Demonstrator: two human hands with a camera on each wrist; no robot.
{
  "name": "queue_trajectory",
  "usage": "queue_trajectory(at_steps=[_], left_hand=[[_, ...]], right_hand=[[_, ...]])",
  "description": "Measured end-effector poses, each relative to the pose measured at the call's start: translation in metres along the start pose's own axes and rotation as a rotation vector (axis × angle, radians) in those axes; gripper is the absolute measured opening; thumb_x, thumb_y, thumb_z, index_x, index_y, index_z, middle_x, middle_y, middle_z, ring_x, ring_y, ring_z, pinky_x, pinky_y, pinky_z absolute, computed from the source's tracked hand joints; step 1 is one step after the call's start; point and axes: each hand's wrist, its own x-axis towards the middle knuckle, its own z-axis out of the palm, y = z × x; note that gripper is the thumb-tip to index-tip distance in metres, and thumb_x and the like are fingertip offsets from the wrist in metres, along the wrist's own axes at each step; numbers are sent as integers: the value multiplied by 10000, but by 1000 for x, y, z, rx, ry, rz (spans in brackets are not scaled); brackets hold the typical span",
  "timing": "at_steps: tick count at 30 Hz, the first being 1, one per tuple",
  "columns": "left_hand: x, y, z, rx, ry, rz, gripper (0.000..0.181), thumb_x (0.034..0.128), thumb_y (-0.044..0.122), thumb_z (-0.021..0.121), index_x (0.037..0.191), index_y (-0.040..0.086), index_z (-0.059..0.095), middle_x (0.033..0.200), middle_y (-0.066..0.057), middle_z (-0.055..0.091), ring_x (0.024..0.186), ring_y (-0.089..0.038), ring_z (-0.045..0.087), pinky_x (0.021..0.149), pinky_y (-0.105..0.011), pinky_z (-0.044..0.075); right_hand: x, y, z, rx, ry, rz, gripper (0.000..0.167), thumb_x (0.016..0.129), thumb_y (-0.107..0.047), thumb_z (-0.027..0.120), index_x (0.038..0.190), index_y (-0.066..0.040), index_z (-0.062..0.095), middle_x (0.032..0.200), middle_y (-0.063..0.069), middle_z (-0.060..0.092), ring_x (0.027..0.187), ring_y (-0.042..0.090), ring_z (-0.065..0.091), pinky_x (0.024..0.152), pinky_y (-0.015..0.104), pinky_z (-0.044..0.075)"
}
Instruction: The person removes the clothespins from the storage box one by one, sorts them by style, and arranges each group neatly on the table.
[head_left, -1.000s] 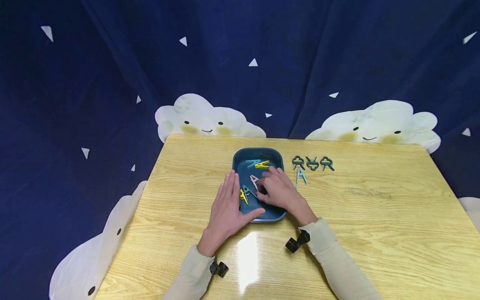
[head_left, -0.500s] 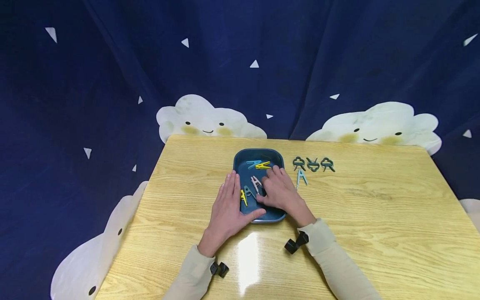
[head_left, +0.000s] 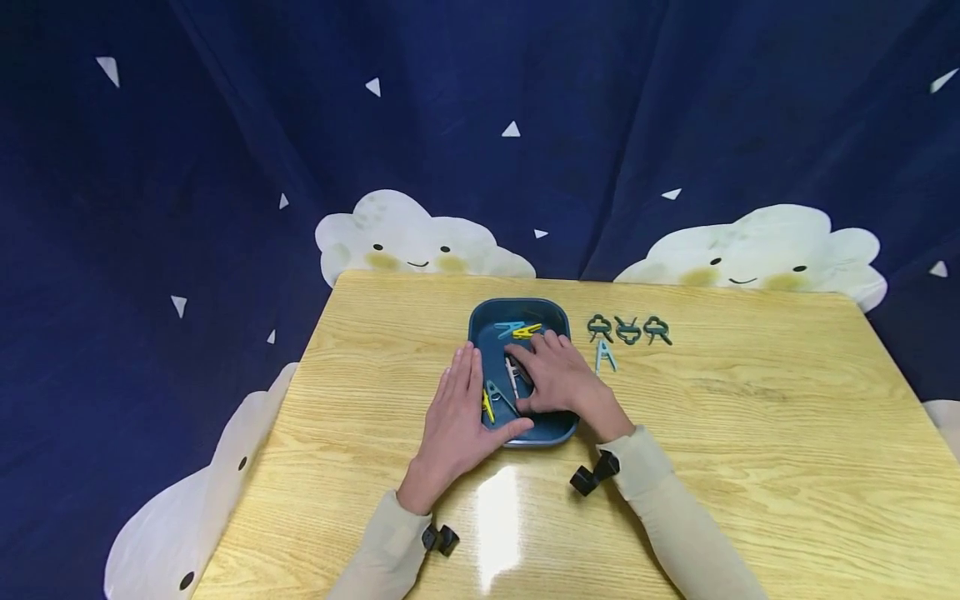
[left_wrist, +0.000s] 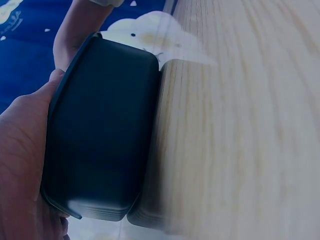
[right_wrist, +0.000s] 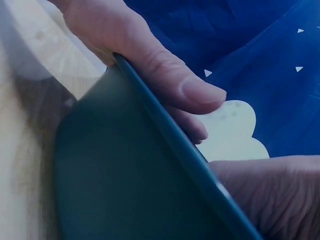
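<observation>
My right hand (head_left: 558, 377) reaches into the dark blue tray (head_left: 491, 354), index finger and thumb at the two ends of a pale pink clothespin (head_left: 512, 379). My left hand (head_left: 456, 417) lies along the tray's left side with straight fingers, its thumb across the near rim. Beside that hand, inside the tray, are a yellow clothespin (head_left: 487, 406), partly hidden, and a teal one. Toward the far end lie a blue clothespin (head_left: 510, 328) and another yellow one. The right wrist view shows the right thumb (right_wrist: 200, 94) over the tray's rim; the clothespins are hidden there.
On the wooden table (head_left: 750, 417), right of the tray, three dark green clips (head_left: 628, 332) form a row. A light blue clothespin (head_left: 606, 357) lies just below the leftmost. A dark blue curtain (head_left: 450, 108) with clouds hangs behind the table's far edge.
My right hand's index finger has extended leftward past the pale pink clothespin, which has turned and looks narrower. The teal and yellow clothespins near my left hand have shifted slightly downward. The left hand stays.
</observation>
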Motion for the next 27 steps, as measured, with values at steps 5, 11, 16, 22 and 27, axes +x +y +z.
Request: queue_trajectory(at_steps=[5, 11, 16, 22, 27], left_hand=[[0, 1, 0, -6, -9, -2, 1293, 820, 926, 489, 1670, 31, 100, 1757, -133, 67, 1625, -250, 33, 1294, -463, 161], [0, 0, 0, 4, -5, -3, 1296, 817, 938, 468, 1673, 41, 94, 1759, -127, 60, 1626, -244, 26, 1295, -461, 157], [0, 0, 0, 3, 3, 5, 1295, 819, 936, 467, 1669, 29, 107, 1754, -145, 80, 1624, -277, 63, 1291, -473, 170], [0, 1, -1, 12, 0, 4, 1295, 821, 937, 464, 1669, 29, 96, 1756, -141, 72, 1623, -283, 72, 1291, -475, 171], [0, 1, -1, 3, -4, -3, 1297, 818, 943, 453, 1670, 34, 93, 1758, -129, 63, 1625, -259, 45, 1291, -472, 169]], right_hand=[[2, 2, -1, -10, -19, 1, 853, 791, -584, 828, 1479, -142, 586, 1242, 124, 593, 1044, 290, 432, 890, 427, 388], [4, 2, -1, -3, -11, 17, 847, 778, -596, 834, 1437, -111, 617, 1224, 124, 594, 1047, 290, 438, 909, 434, 397], [5, 2, 1, -17, -10, 21, 849, 777, -618, 821, 1428, -108, 629, 1209, 115, 596, 1035, 281, 435, 905, 424, 396], [5, 2, 5, -24, 34, 14, 833, 745, -640, 826, 1341, -79, 675, 1169, 110, 601, 1009, 278, 439, 858, 408, 388], [5, 3, 7, -33, 66, 2, 794, 698, -682, 830, 1185, -70, 696, 1100, 94, 589, 973, 271, 430, 811, 388, 372]])
